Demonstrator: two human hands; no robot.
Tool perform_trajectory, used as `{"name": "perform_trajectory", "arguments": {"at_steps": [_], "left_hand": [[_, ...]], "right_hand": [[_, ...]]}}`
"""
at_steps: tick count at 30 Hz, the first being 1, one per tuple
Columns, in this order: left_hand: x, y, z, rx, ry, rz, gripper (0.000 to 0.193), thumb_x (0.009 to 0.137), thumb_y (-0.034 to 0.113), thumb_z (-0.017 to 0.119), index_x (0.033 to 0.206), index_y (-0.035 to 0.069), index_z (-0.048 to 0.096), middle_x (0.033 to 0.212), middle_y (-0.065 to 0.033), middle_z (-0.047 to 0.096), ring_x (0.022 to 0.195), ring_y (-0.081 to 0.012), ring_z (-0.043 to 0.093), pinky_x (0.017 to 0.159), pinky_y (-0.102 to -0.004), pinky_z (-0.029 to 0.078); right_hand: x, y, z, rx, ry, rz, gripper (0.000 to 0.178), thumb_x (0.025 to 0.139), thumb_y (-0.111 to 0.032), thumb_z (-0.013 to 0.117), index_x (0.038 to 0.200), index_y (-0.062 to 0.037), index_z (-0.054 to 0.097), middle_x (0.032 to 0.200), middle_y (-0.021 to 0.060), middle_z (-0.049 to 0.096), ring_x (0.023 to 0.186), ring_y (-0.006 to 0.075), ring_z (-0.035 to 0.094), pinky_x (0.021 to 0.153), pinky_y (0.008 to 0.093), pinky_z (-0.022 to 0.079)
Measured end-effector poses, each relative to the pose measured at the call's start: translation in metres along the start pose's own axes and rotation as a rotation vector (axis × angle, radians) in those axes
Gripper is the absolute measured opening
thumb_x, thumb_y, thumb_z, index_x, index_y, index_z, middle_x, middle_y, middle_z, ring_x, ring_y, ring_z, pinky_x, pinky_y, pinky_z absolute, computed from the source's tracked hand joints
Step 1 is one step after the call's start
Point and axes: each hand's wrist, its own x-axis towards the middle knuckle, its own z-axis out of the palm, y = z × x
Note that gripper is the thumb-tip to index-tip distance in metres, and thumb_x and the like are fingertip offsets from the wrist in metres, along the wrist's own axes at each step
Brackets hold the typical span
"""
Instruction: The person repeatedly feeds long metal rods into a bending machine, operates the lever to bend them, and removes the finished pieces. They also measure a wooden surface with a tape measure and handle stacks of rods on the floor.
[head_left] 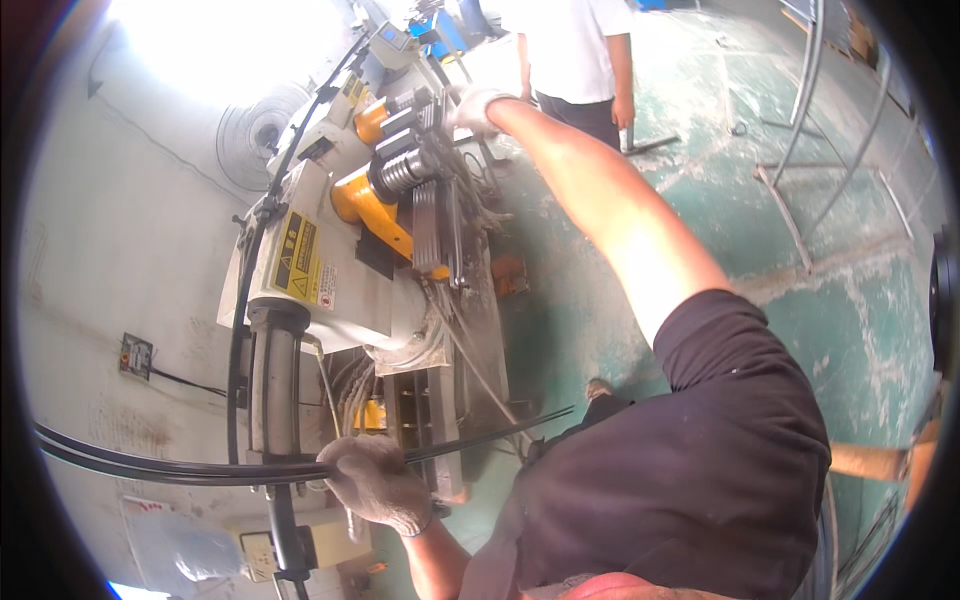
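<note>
My left hand, in a pale work glove, is closed round several long, thin black rods. They run from the left rim past a thick upright cylinder to thin ends right of the hand. My right arm stretches far forward; my gloved right hand is at the far end of a white and yellow machine. Glare washes that hand out and its fingers do not show clearly. Between my hands are the machine's yellow arm, a ribbed metal cylinder and stacked dark metal blocks.
A person in a white shirt stands beyond my right hand. Bent metal tube frames stand on the green floor at right. A black pipe runs along the machine's left side. Hoses and cables hang below it.
</note>
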Motion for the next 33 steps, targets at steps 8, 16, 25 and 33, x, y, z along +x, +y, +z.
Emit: {"name": "perform_trajectory", "arguments": {"at_steps": [8, 16, 25, 33], "left_hand": [[0.02, -0.027, 0.037, 0.27, 0.04, 0.071, 0.051, 0.122, 0.047, 0.05, 0.092, 0.006, 0.049, 0.07, -0.0026, 0.047, 0.057, -0.0113, 0.042, 0.053, -0.0259, 0.035], [0.035, -0.069, 0.045, 0.226, -0.078, 0.121, 0.054, 0.12, 0.053, 0.051, 0.103, 0.002, 0.053, 0.078, -0.005, 0.055, 0.062, -0.0111, 0.046, 0.058, -0.0243, 0.037], [0.033, -0.113, 0.07, 0.02, -0.051, 0.029, 0.037, 0.112, 0.041, 0.073, 0.117, 0.007, 0.06, 0.087, -0.0023, 0.058, 0.07, -0.0101, 0.049, 0.06, -0.0236, 0.037], [0.049, -0.138, 0.134, 0.226, 0.234, 0.097, 0.036, 0.119, 0.044, 0.061, 0.106, 0.011, 0.055, 0.073, 0.0036, 0.046, 0.059, -0.0058, 0.039, 0.055, -0.024, 0.028]], "right_hand": [[-0.069, -0.011, 0.077, 0.297, -0.443, -0.011, 0.041, 0.105, -0.03, 0.072, 0.141, -0.0102, 0.077, 0.096, 0.0103, 0.08, 0.074, 0.0194, 0.073, 0.066, 0.0363, 0.061], [-0.117, 0.041, 0.114, 0.354, -0.481, 0.185, 0.053, 0.104, -0.031, 0.076, 0.149, -0.0034, 0.07, 0.098, 0.0108, 0.081, 0.075, 0.0192, 0.073, 0.069, 0.0374, 0.061], [-0.065, 0.078, 0.084, 0.239, -0.146, 0.044, 0.071, 0.099, -0.027, 0.077, 0.164, -0.0081, 0.057, 0.105, 0.016, 0.082, 0.08, 0.0226, 0.077, 0.077, 0.0403, 0.064], [0.165, 0.106, 0.061, 0.044, -0.24, -0.031, 0.081, 0.09, -0.006, 0.067, 0.169, -0.017, 0.054, 0.157, 0.0234, 0.066, 0.14, 0.0399, 0.068, 0.116, 0.0474, 0.056]]}}
